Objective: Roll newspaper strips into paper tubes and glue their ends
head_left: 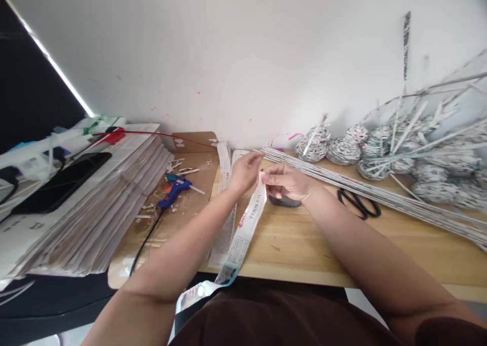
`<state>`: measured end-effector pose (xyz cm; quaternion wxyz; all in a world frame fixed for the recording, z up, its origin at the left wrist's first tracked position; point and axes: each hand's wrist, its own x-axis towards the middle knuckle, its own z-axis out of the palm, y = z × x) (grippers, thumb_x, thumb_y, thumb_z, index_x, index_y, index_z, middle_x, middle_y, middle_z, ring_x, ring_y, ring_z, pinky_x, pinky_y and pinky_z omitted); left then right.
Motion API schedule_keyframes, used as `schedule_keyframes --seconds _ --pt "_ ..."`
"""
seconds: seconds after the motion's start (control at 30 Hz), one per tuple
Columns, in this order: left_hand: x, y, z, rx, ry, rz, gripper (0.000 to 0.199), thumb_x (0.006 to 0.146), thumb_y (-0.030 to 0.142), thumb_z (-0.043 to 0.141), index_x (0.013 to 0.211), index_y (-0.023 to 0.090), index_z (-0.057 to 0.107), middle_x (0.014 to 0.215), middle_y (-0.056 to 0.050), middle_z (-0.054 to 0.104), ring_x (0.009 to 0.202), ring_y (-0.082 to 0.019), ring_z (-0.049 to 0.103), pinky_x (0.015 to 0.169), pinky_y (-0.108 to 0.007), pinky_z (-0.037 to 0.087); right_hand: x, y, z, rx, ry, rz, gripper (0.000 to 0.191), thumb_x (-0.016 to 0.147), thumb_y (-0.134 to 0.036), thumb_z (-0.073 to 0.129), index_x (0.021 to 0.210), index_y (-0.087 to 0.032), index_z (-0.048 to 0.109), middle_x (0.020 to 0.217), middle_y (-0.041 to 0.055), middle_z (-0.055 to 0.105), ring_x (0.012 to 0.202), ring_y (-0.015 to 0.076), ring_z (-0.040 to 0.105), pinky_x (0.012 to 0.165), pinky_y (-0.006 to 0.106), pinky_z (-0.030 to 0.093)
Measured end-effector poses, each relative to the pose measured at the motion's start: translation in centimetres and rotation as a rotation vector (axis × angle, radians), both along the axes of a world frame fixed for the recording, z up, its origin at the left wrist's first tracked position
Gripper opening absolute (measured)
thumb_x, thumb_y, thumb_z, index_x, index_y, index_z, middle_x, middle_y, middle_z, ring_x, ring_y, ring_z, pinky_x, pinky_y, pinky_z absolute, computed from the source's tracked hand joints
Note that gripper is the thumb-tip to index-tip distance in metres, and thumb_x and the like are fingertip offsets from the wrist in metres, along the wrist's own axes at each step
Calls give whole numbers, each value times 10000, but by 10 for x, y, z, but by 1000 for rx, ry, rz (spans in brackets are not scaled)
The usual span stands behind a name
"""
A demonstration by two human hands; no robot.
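Note:
A long printed paper strip [247, 224] hangs from the fingers of my right hand [283, 181], which pinches its upper end. The strip runs down toward me, over the table's front edge, and curls at its lower end. Just left of that end, my left hand [246, 171] is raised with its fingers bent toward the right hand; what it holds, if anything, is hidden. More flat paper strips [224, 242] lie on the wooden table beneath my left forearm. A dark grey object [285, 201] lies partly hidden under my right hand.
Thin rolled paper sticks [342, 183] run diagonally at right, beside black-handled scissors [359, 204]. Woven paper shapes [344, 148] stand by the wall. At left are a blue glue gun [175, 189] on cardboard [190, 209], stacked newspapers [95, 214] and a black phone [63, 182].

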<state>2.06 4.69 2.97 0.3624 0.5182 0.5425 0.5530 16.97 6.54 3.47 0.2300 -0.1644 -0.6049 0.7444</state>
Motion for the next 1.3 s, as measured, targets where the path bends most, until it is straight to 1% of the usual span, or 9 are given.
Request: schedule_keyframes --seconds 0.1,0.17,0.27,0.4,0.6,0.73,0.97,1.13,1.3 --pt "-25 -17 13 -261 -328 -32 340 883 418 547 1034 139 667 1068 -130 677 784 -172 673 430 -178 423 -10 0 -5 79 -67 -267 314 738 -427 732 695 -122 669 592 14 621 438 55 486 354 154 307" --pt "-32 -31 16 -381 -453 -189 355 842 417 619 1024 118 675 1030 -144 689 776 -170 677 431 -162 442 -15 -1 -8 145 -122 -423 328 725 -442 735 685 -124 667 565 -2 596 407 45 437 342 165 278" --pt "-29 -44 13 -420 -505 -381 274 802 261 694 1033 112 685 987 -125 708 828 -179 691 621 -209 557 -20 -2 -13 207 -165 -526 329 728 -460 722 698 -136 673 530 -21 562 390 50 411 350 183 289" --pt "-21 -38 -3 -438 -529 -339 131 793 131 680 911 85 712 889 -101 724 769 -152 703 749 -233 575 -22 -1 -20 218 -141 -551 344 749 -493 695 724 -151 675 545 -22 536 445 78 479 375 187 340" --pt "-18 -27 -24 -380 -566 -269 144 824 219 661 862 87 706 828 -95 719 688 -142 698 629 -200 579 -21 18 -37 0 -35 -643 415 756 -554 665 848 -151 702 637 1 542 498 97 519 386 202 359" --pt "-21 -29 -33 -328 -552 -256 227 759 301 736 853 99 696 814 -80 706 695 -144 696 622 -205 581 -23 26 -48 80 -46 -636 391 786 -536 646 776 -149 704 647 25 582 587 125 548 536 247 449" --pt "-27 -28 -35 -267 -511 -194 312 682 355 787 854 109 700 750 -46 690 678 -136 682 590 -197 566 -24 17 -45 367 -99 -535 344 816 -501 624 749 -169 682 740 35 649 733 162 584 711 290 462" --pt "-25 -29 -35 -245 -444 -178 315 656 375 794 801 115 691 725 -29 675 654 -138 671 581 -219 561 -24 16 -45 342 -64 -467 301 815 -466 642 768 -171 680 739 28 655 701 155 588 688 286 459" --pt "-26 -29 -37 -217 -315 -149 318 669 405 773 768 119 676 688 -20 665 644 -153 665 582 -242 561 -25 18 -46 277 -48 -529 253 732 -421 739 762 -170 719 781 32 682 730 153 591 703 279 449"
